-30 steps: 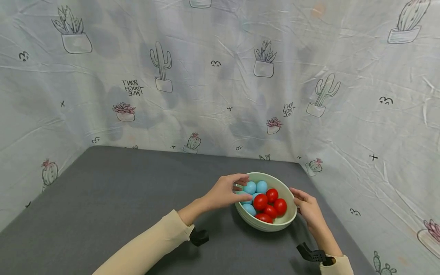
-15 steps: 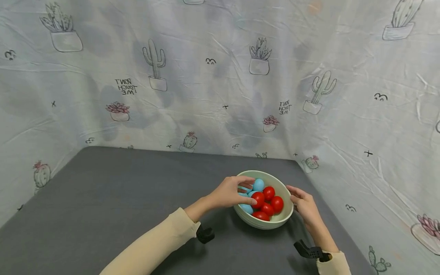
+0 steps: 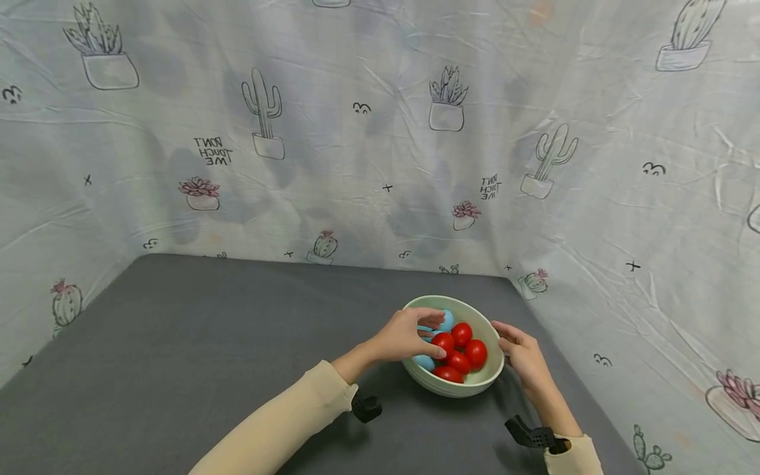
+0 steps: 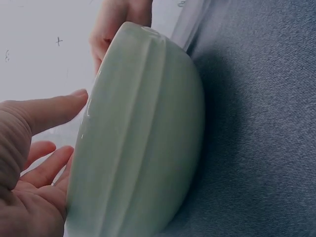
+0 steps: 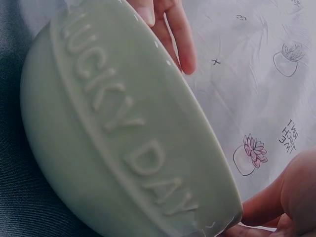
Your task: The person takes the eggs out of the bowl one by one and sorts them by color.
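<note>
1. Head view: left hand (image 3: 406,335) reaches over the bowl's rim, thumb and fingers spread apart, a wide gap between them. No ball visibly gripped; fingertip contact inside can't be told.
2. Right hand (image 3: 525,356) sits at the opposite rim, fingers loosely bent, touching the edge. Nothing lifted; looks like bracing.
3. Bowl (image 3: 439,390) is between the two hands, pale green, upright on the dark counter (image 3: 237,330). Right wrist view shows raised LUCKY DAY lettering on its wall.
4. Risk: left thumb lies right by a red ball, fingers over blue ones. Closing on the wrong spot could roll a neighbour or catch two at once, since they're packed tight.
5. Risk: smooth rounded balls could slip from a light pinch, cause being poor finger placement.
6. Risk: bowl could slide or tip if left hand leans on its rim while right hand's contact is light.
7. Contents: five red balls (image 3: 476,354), mostly ahead of the left thumb, toward the right hand. Blue balls (image 3: 448,320) lie under and just beyond the left fingers; several, exact count hidden by that hand.
8. Wrist views: outer wall only, contents not visible.
</note>
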Demonstrator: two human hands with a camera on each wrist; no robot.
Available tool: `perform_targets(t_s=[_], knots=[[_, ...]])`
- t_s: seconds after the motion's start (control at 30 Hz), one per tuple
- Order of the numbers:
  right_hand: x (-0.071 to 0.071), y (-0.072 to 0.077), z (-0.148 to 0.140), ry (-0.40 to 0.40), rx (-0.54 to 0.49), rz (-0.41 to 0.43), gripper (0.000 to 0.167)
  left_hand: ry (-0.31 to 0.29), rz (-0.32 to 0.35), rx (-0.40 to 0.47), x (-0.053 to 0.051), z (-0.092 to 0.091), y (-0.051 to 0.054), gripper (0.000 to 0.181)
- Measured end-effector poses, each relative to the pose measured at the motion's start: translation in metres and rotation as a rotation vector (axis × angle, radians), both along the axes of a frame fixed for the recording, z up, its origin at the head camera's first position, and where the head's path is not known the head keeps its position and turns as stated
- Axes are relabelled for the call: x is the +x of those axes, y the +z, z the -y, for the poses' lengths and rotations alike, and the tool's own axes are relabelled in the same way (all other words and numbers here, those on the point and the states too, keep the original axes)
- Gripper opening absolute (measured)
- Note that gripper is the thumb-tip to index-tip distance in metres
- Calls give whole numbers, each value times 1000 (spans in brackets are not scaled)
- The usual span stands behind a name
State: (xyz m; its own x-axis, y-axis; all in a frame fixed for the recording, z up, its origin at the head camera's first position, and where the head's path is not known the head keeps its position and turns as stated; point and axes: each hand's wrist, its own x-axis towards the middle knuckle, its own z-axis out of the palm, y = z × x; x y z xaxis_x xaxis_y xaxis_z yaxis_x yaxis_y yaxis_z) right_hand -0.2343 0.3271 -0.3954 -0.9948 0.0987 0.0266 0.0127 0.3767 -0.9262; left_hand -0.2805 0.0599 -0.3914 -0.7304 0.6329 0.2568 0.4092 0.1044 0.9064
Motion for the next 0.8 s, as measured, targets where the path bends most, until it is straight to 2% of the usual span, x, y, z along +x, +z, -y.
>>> perform_targets(t_s=[0.23, 0.57, 0.67, 0.8], knots=[[-1, 0, -1, 2, 2, 9, 41, 32, 15, -96, -5, -4, 4, 69], [1, 1, -1, 3, -2, 8, 40, -3, -10, -220, -8, -9, 10, 72], [1, 1, -1, 1, 2, 9, 40, -11, -28, -254, -8, -13, 10, 71], [2, 1, -1, 1, 2, 11, 40, 4, -89, -312, -9, -19, 9, 66]])
